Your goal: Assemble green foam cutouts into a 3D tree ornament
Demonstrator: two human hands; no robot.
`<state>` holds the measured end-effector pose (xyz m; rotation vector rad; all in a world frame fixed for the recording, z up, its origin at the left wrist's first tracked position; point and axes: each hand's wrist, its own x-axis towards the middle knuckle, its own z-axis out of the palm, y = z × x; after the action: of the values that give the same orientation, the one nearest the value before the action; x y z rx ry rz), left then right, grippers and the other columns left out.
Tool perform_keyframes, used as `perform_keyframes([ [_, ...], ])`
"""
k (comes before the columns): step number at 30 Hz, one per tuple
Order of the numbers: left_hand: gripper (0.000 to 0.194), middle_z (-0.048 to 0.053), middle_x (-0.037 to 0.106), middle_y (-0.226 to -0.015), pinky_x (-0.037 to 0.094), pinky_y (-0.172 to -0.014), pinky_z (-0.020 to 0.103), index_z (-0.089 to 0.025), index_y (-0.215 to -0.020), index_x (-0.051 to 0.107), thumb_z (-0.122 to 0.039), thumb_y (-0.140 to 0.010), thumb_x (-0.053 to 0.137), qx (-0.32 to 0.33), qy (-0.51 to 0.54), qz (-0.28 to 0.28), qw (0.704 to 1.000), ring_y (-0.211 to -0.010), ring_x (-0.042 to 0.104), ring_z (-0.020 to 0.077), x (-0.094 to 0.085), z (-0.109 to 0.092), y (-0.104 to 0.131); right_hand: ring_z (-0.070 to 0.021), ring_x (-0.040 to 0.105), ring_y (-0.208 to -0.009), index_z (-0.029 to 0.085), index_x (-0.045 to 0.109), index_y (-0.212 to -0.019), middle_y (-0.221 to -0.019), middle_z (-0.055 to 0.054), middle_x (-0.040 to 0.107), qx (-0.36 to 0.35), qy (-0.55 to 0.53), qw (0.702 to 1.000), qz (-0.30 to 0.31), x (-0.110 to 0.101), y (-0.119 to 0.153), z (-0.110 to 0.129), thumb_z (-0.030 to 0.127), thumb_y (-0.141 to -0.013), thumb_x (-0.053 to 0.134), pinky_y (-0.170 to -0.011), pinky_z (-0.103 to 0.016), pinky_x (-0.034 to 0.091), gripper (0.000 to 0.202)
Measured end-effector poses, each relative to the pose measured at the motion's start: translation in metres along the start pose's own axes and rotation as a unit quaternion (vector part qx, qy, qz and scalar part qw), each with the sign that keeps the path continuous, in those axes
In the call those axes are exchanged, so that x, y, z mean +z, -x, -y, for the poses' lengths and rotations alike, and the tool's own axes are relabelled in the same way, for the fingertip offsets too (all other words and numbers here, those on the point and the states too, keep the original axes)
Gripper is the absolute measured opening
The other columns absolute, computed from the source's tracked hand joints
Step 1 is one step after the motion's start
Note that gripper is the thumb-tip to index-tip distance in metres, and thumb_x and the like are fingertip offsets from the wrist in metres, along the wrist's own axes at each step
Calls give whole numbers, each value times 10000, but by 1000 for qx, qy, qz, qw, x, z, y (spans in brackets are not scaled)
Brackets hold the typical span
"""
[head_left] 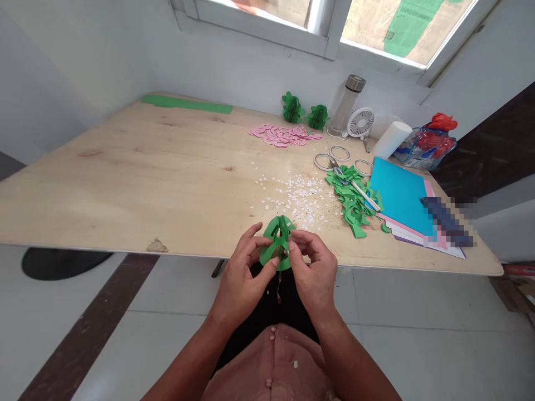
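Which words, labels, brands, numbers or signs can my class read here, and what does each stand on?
No text is legible.
Faint print on the board behind the window: too small and blurred to read.
Dark object overlapping the paper sheets: pixelated, so any text is hidden.
Green paper shape being held: no lettering seen.

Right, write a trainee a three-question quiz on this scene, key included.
1. What do the left hand and right hand both hold?
2. True or false: the pink cut-outs lie farther from the person than the green scraps.
3. How many green shapes stand by the wall, left of the bottle?

Key: 1. A green paper piece. 2. True. 3. Two.
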<state>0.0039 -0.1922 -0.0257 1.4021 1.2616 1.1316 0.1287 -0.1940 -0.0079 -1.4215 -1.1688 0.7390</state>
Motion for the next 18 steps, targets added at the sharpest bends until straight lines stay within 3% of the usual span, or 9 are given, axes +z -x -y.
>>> perform_keyframes([
  [9, 179, 75, 465, -1372, 439, -978, 384, -198, -786, 580, -266, -694, 718, -57, 174, -51, 982, -1237, 492, 282, 8, -6, -2, -147, 668, -756, 183, 652, -901, -836, -27, 708, 9, -42, 999, -15, 3, 6, 2, 197, -787, 593, -651, -242, 534, 130],
  [14, 160, 78, 552, -1260, 461, -934, 385, -190, -747, 600, -266, -685, 726, -59, 162, -31, 985, -1160, 547, 273, 8, -10, -3, -153, 672, -756, 185, 654, -902, -827, -24, 708, 38, -74, 997, -4, 5, 7, 1, 217, -785, 610, -657, -251, 534, 129],
  [18, 156, 70, 569, -1242, 476, -908, 371, -197, -742, 610, -268, -673, 731, -37, 130, -61, 989, -1119, 577, 261, 8, -8, -5, -158, 673, -792, 183, 653, -901, -853, -30, 711, 55, -100, 993, 14, 5, 6, 0, 222, -793, 602, -693, -262, 533, 125],
])
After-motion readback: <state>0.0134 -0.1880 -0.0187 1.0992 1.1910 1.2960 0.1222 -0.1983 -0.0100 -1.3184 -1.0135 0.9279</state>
